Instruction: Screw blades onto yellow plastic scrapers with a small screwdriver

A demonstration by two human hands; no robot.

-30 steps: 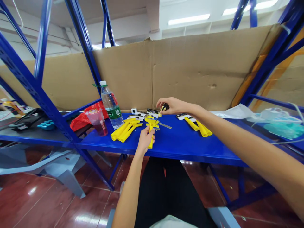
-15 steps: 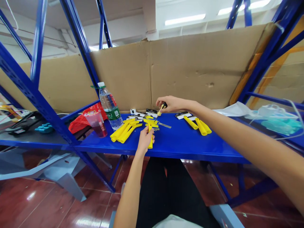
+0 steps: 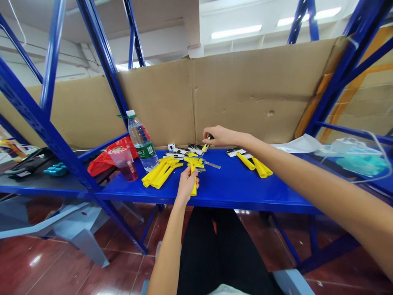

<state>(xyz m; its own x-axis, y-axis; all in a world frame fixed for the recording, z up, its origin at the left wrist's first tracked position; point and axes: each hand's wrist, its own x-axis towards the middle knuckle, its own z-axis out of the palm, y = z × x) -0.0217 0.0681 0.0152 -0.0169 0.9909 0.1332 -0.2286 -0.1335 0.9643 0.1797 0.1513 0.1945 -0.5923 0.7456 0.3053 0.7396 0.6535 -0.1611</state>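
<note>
My left hand [image 3: 186, 183] is closed around the handle of a yellow scraper [image 3: 193, 190], low over the front of the blue table. My right hand [image 3: 217, 137] grips a screwdriver [image 3: 205, 148] with a black and pale yellow handle, slanting down to the left. Its tip meets the scraper's head or lies just beside it; the exact contact is too small to tell. Next to that head lies a thin metal blade [image 3: 212, 164]. Several more yellow scrapers [image 3: 160, 172] are bunched to the left of my left hand.
Loose yellow handles [image 3: 260, 167] and black-and-white packets [image 3: 233, 152] lie to the right. A water bottle [image 3: 145, 148] and a red drink cup [image 3: 124, 164] stand at the left, by a red bag [image 3: 101, 162]. Cardboard [image 3: 245, 90] walls off the back; blue posts [image 3: 330, 86] flank the table.
My view has tilted slightly, shifting the scene a little downward. Both hands keep their hold, and the screwdriver stays at the scraper's head, leaning a bit more.
</note>
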